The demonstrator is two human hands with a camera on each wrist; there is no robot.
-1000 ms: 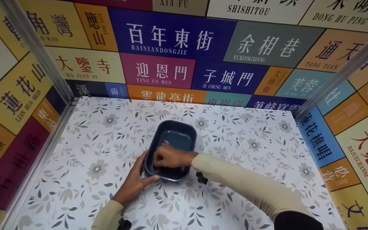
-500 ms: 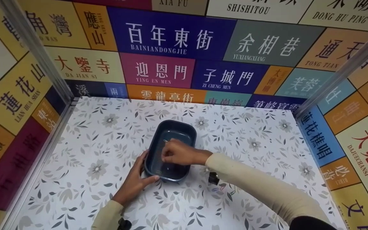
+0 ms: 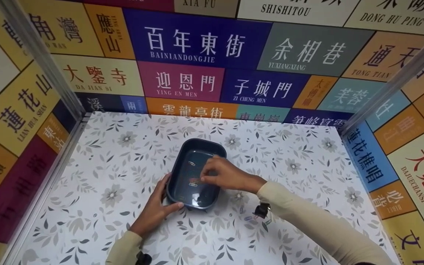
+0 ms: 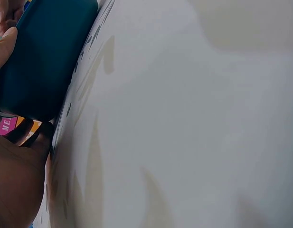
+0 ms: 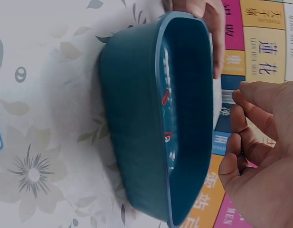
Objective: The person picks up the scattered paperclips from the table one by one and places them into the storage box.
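Observation:
A dark blue rectangular plastic container (image 3: 177, 165) sits on the floral tabletop. My left hand (image 3: 155, 209) grips its near left corner, thumb on the rim and fingers along the outer wall. Over the container's right side hovers my right hand (image 3: 226, 173), its fingers loosely curled; the right wrist view shows nothing between thumb and index finger. Inside lie a pale paper clip (image 3: 191, 163) and a few more, including a red paper clip (image 5: 165, 97). The right hand hides part of the container's floor in the head view.
Several coloured paper clips, among them a blue paper clip (image 3: 248, 218) and a green paper clip (image 3: 267, 222), lie on the table (image 3: 123, 169) right of the container, near the right wrist. Panels printed with signs (image 3: 197, 40) enclose the table's back and sides.
My right hand has risen and drawn back to the right from the container's middle, its fingers loosening. Paper clips on the container's floor have come into view. The left hand has stayed put.

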